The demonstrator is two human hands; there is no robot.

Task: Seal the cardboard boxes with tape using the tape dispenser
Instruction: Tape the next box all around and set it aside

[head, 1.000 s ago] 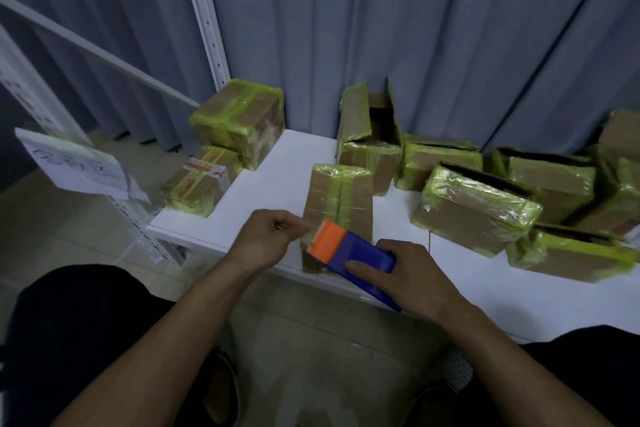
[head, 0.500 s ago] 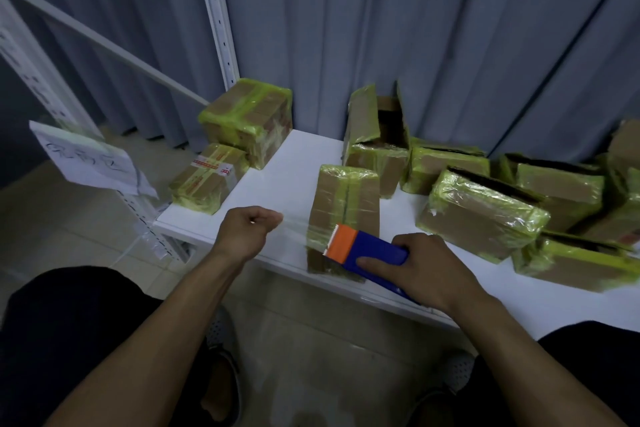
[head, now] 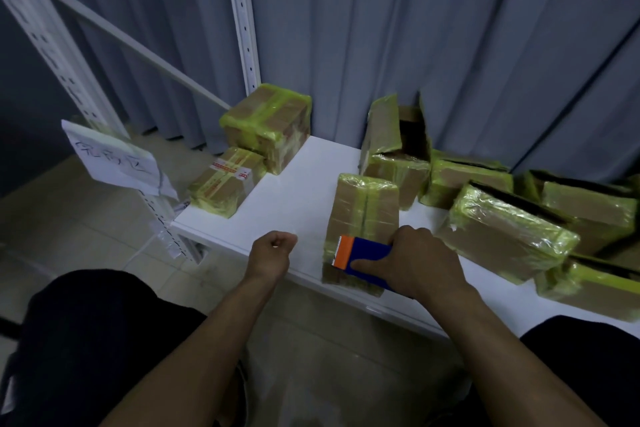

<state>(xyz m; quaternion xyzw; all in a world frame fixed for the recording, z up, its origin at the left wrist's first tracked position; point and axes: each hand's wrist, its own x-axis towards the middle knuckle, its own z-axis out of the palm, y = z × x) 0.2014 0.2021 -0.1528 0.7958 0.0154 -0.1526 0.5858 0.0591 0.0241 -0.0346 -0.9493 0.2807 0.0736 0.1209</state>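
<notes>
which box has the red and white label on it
The low yellow-taped cardboard box at the left corner of the white shelf; the others show no label.

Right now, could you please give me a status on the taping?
Left hand fisted, apparently pinching clear tape. Right hand grips dispenser against the near box. Other boxes sit apart, not blocking.

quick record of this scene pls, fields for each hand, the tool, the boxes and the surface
left hand: curled, seems to pinch a faint clear tape strip running to the near box
right hand: grips the tape dispenser
tape dispenser: blue, orange end, against the near box
near box: upright at the table front edge, yellow-green taped
open box: behind it, flaps up
table: white
</notes>
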